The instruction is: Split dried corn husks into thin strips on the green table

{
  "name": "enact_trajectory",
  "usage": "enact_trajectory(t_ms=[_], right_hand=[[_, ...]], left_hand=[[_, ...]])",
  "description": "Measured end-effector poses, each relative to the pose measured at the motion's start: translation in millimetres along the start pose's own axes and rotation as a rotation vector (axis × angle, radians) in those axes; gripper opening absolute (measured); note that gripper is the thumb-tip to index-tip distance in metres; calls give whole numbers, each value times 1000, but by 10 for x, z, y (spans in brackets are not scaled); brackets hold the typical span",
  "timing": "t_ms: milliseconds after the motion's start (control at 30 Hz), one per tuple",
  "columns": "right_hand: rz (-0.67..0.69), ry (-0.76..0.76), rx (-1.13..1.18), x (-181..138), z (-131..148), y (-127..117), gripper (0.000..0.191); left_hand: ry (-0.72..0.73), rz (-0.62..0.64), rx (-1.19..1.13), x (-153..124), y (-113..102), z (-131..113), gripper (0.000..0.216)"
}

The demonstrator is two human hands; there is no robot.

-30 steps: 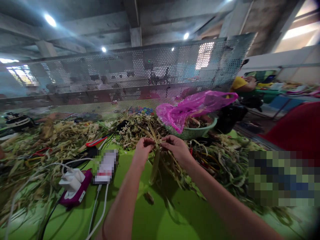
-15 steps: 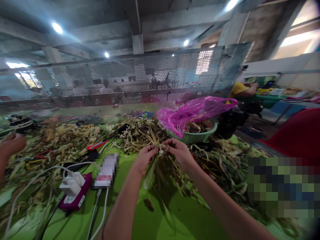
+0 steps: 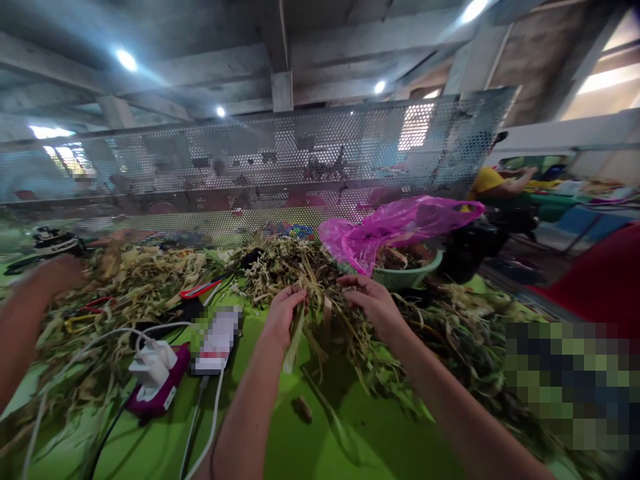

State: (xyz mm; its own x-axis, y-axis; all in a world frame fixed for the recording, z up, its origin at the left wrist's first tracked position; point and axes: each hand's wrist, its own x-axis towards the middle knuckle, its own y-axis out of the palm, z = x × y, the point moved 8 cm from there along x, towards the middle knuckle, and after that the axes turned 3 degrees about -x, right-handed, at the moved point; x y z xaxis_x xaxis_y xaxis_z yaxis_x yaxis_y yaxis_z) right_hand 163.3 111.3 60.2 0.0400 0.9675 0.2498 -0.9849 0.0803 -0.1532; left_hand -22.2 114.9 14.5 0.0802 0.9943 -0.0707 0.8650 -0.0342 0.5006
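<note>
In the head view my left hand [image 3: 284,319] pinches a pale dried leaf strip [image 3: 295,341] between thumb and fingers, its tail hanging toward the green tabletop [image 3: 280,440]. To the right, a short gap away, my right hand [image 3: 374,305] has bent fingers parted, with nothing visible between them. Behind both hands lies a heap of dried leaves and stalks [image 3: 273,273]. Greener, stringy stalks [image 3: 450,333] spread out beyond my right hand. A loose strip [image 3: 333,417] and a small brown scrap [image 3: 303,408] rest on the table below.
A pink plastic bag [image 3: 400,223] drapes over a pale green basket [image 3: 413,275]. At left are a phone [image 3: 217,340], a purple power strip [image 3: 160,393] with white cables, a red cutter [image 3: 200,289] and another person's hand [image 3: 55,277]. A perforated metal screen [image 3: 280,153] stands behind.
My right hand has come away from my left, its fingers opening. The left hand keeps the leaf strip, slightly left of before. The other person's hand at left has moved inward.
</note>
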Motion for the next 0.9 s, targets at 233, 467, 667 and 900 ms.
enact_trajectory(t_ms=[233,467,667,900], right_hand=[[217,-44,112,-191,105,459,40],[145,-96,11,-113,-35,434,25],[102,-236,-257,-153,92,383,13],[73,-408,-464,-225,250,394,8]], left_hand=[[-4,42,31,-54,130,23,29],[-21,34,-9,-114,188,-7,26],[-30,35,-3,-123,187,-23,26],[-34,52,101,-103,179,4,31]])
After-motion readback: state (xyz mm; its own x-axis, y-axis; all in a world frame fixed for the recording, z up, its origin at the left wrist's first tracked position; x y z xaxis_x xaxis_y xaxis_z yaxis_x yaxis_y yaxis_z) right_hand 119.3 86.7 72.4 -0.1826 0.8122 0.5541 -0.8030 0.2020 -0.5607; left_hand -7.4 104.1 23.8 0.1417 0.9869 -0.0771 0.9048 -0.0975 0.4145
